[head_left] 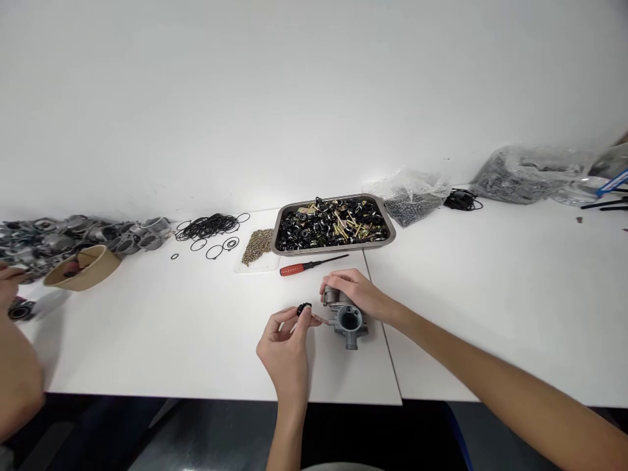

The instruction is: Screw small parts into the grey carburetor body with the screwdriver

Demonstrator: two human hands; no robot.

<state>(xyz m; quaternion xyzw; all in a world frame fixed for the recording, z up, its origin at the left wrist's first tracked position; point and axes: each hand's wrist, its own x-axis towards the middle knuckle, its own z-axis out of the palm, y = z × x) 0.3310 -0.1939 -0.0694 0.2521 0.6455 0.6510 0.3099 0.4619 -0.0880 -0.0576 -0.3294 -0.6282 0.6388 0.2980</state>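
My right hand (350,288) is closed over the top of a grey metal carburetor (350,320), whose round bore faces up toward me on the table. Just left of it, my left hand (287,333) pinches a small part with a black knob (303,308) and a thin brass-coloured stem. The stem's tip points at the carburetor's side port; whether it has entered cannot be made out. Behind both hands lies a red-handled screwdriver (300,267). Beyond that, a metal tray (392,237) holds many similar black and brass-coloured parts.
Small brass pieces (258,246) lie on a white lid beside black rubber rings (209,226). Carburetor bodies (142,234) and a beige bowl (93,275) stand left, near another person's hand (8,284). Plastic bags (412,196) and black cords (461,199) line the right back.
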